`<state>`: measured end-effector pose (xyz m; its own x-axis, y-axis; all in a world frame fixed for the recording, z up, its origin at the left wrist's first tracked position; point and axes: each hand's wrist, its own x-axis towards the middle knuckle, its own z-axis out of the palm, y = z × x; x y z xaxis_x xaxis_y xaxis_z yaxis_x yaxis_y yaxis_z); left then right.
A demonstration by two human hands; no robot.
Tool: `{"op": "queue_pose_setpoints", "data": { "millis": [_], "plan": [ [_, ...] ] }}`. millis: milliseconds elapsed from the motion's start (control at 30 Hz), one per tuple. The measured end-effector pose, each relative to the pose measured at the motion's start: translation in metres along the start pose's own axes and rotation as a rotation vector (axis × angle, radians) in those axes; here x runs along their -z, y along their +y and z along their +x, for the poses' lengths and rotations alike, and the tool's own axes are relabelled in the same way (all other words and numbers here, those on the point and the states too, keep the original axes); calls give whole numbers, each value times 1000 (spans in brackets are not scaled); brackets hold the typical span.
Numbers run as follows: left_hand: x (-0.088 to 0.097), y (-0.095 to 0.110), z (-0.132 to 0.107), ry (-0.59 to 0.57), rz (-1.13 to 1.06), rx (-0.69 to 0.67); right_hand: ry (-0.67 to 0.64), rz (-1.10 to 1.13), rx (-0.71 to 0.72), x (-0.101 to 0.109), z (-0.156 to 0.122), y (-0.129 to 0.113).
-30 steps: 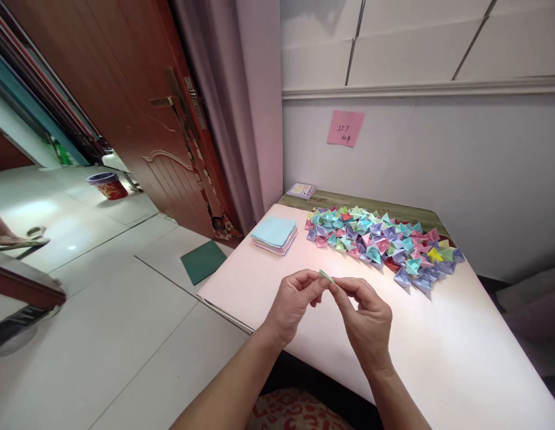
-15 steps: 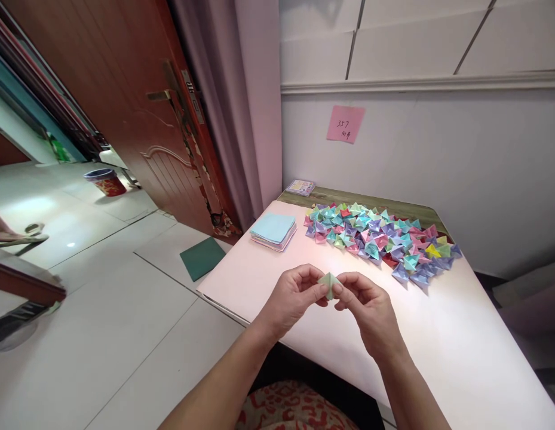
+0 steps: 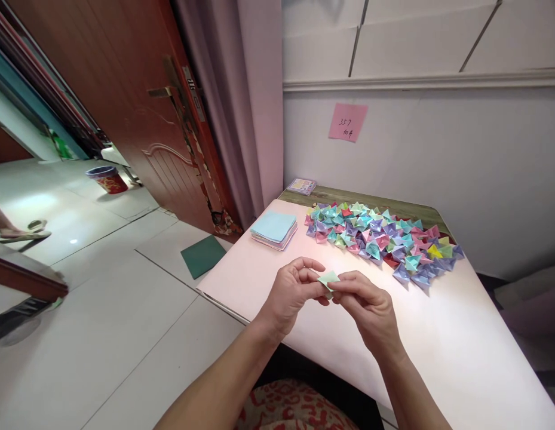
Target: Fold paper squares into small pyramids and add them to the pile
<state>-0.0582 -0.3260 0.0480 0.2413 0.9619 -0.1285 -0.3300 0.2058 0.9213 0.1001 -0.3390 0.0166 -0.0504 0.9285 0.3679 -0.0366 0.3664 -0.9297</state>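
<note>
Left hand (image 3: pixel 291 291) and right hand (image 3: pixel 365 303) both pinch a small green folded paper (image 3: pixel 328 279); the folded-paper pile (image 3: pixel 379 239) lies at one o'clock on the counter (image 3: pixel 438 340).

pink note (image 3: pixel 347 122) writing unreadable, foot (image 3: pixel 12 230) cropped

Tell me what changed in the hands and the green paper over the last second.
The green paper piece turned between the fingertips: edge-on a second ago, now its broad face shows. Left hand and right hand kept pinching it. The pile of folded pieces and paper stack did not move.
</note>
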Motion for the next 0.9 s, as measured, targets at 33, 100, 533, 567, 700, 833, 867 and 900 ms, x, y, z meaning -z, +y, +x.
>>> {"op": "queue_pose_setpoints", "data": {
  "millis": [33, 100, 533, 567, 700, 833, 867, 900],
  "plan": [
    [1, 0, 0, -7, -11, 10, -35, -22, 17, 2, 1, -1],
    [3, 1, -1, -24, -26, 17, -108, -75, 36, 6, 2, -5],
    [2, 6, -6, -1, 16, -101, 5, -34, -43, -2, 5, -10],
    [1, 6, -6, 13, 30, -119, 16, -74, -33, -2, 5, -10],
    [0, 4, -6, 19, 91, -232, 24, -214, 39, -1, 8, -11],
    [1, -2, -6, 42, 286, -359, 10, -318, 111, 0, 11, -13],
    [1, -2, -6, 63, 359, -398, 12, -337, 125, 1, 11, -13],
    [1, -2, -7, 87, 438, -446, 15, -349, 132, 1, 11, -13]
  ]
}}
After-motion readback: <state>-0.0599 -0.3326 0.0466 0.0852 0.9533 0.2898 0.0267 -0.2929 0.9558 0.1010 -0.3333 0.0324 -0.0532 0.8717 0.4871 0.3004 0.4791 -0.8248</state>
